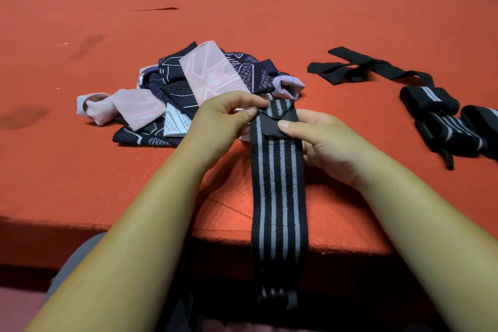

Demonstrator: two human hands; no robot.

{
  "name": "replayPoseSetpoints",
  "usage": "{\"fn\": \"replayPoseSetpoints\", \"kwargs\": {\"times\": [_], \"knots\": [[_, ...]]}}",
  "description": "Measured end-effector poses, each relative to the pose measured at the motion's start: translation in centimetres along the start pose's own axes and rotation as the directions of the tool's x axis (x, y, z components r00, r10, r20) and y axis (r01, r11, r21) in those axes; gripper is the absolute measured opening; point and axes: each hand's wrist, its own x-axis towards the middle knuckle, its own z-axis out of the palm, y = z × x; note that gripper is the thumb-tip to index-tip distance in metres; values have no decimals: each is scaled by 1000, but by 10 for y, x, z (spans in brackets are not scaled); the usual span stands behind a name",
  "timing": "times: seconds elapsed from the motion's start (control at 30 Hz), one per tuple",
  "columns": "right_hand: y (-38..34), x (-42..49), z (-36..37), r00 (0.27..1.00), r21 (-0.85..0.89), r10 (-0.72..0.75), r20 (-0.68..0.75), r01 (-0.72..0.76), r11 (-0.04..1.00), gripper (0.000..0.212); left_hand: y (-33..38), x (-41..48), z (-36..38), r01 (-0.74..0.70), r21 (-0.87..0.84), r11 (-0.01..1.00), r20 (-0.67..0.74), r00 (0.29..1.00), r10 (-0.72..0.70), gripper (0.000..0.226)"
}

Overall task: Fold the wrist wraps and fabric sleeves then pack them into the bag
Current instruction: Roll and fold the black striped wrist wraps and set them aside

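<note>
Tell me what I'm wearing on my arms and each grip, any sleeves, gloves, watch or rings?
Nothing shows on either. The left arm and right arm are bare up to the picture's edge, with no sleeve, watch or band. The left grip and right grip are ungloved hands, no rings visible, nails short and unpainted.

Sleeve pile (188,89) ahead, rolled wraps (442,121) right; bare mat (80,170) left.
</note>
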Motion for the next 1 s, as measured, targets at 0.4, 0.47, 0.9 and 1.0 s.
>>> {"fn": "replayPoseSetpoints", "kwargs": {"times": [0.4,0.47,0.9,1.0], "knots": [[5,-1,5,994,-3,-109,-13,109,994,36,4,-5,14,144,-77,986,-136,979,-154,13],[7,0,6,991,-42,-124,-52,122,992,34,8,-10,16,169,-79,982,-96,980,-176,17],[15,3,-3,1000,-191,4,10,-2,982,29,1,-20,5,222,-75,972,86,973,-216,61],[17,0,-5,999,-230,10,37,-1,973,31,-3,-18,6,236,-82,968,94,969,-228,56]]}}
